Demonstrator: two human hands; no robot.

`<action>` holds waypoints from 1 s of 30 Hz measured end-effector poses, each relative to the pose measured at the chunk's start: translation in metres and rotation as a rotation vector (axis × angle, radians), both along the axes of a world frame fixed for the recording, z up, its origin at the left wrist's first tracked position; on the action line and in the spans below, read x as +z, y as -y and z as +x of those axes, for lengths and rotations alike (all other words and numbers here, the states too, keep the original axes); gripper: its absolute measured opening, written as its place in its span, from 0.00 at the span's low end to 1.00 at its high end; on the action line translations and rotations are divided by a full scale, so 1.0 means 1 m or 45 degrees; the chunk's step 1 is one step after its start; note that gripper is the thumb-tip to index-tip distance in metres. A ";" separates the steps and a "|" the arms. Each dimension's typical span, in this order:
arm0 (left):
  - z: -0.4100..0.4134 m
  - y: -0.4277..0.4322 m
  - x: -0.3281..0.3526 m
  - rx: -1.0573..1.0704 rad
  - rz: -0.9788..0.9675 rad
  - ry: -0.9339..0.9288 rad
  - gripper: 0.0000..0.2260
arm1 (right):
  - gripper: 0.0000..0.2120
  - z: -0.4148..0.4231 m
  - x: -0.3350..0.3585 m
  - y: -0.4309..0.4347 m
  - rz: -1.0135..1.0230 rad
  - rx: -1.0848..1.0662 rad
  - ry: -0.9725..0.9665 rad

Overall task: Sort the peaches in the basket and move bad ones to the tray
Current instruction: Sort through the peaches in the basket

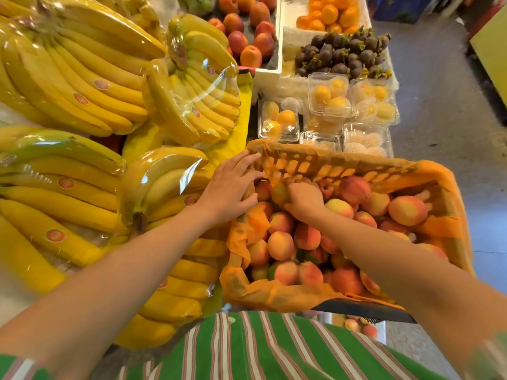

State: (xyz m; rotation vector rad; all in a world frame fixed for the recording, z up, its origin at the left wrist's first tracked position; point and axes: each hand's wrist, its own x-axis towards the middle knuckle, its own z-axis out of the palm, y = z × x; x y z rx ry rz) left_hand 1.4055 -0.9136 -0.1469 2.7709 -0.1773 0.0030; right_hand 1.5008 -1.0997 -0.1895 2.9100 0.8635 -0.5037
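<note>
An orange-lined basket (340, 160) full of several pink-yellow peaches (282, 244) stands in front of me at centre right. My right hand (303, 200) reaches into its far left corner and curls its fingers round a greenish peach (280, 193). My left hand (233, 183) rests with straight fingers on the basket's left rim and liner. Low under the basket's near edge, a few more peaches (359, 326) show; what they lie in is hidden.
Wrapped banana bunches (90, 86) fill the left side. Behind the basket stand clear boxes of yellow fruit (329, 97), mangosteens (343, 54), oranges (334, 12) and a white crate of red peaches (247, 31). Grey floor runs along the right.
</note>
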 end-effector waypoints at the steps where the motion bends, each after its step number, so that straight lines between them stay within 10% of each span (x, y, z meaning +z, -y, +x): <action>1: 0.000 -0.001 -0.001 -0.006 -0.003 0.004 0.24 | 0.29 -0.001 -0.002 0.000 -0.006 0.005 0.010; 13: 0.030 0.019 0.019 -0.023 0.093 0.253 0.10 | 0.10 0.000 0.041 0.065 0.616 0.057 0.162; 23: 0.059 0.098 0.013 -0.448 0.052 -0.104 0.16 | 0.17 0.003 0.062 0.148 0.394 -0.135 0.299; 30: 0.076 0.147 -0.007 -0.462 0.062 -0.360 0.25 | 0.19 -0.027 0.066 0.189 0.416 -0.035 -0.239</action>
